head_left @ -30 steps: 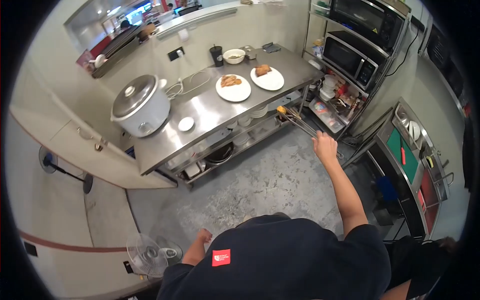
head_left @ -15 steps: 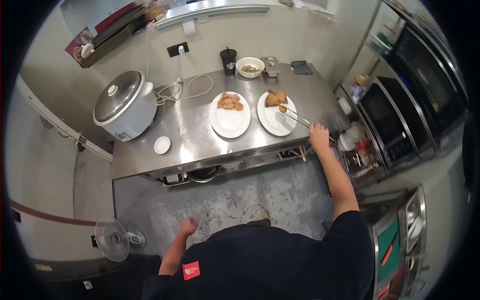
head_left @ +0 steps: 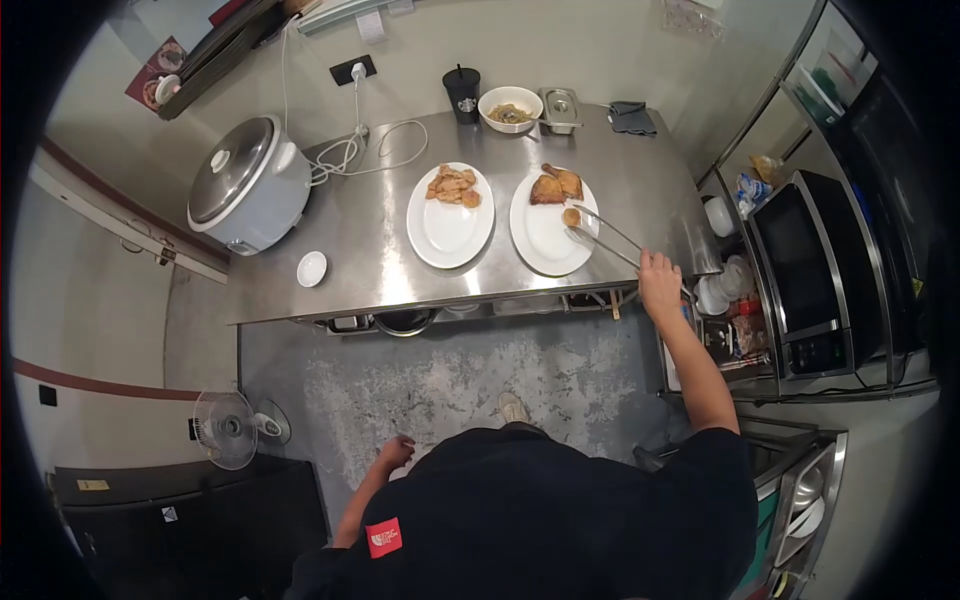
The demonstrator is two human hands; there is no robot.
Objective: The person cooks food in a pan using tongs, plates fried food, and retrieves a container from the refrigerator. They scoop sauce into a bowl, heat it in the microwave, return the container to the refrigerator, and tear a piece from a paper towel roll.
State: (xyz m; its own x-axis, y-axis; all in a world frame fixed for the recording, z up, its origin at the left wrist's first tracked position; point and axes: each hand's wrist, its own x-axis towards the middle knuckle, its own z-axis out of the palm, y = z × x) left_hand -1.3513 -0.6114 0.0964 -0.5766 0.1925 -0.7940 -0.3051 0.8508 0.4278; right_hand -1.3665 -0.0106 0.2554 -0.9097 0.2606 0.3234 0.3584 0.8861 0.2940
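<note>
Clock taken from the middle of your view. Steel table (head_left: 365, 225) fills the 12 o'clock side. Rice cooker (head_left: 250, 185) on it at 10, lid on. Two oval white plates, side by side and apart: the left plate (head_left: 449, 238) just short of 12, the right plate (head_left: 545, 245) just past 1. Bowl (head_left: 490, 120) and black cup (head_left: 463, 97) beyond them, both near 12. Tongs (head_left: 610, 242) at 2, slanting over the right plate's rim, their arms apart. Your right hand (head_left: 660, 285), at 3, has its fingers closed round the tongs' handle end. Your left hand (head_left: 397, 452), at 7, hangs over the floor; too small to tell how its fingers are set. Small white dish (head_left: 312, 268) near 9, well apart from the plates. Chicken pieces (head_left: 455, 187) at the left plate's own 12; browned chicken (head_left: 556, 187) at the right plate's 12. Smallest, a yellowish morsel (head_left: 571, 216) on the right plate's 3 o'clock side, at the tongs' tips; cannot tell whether they pinch it.
</note>
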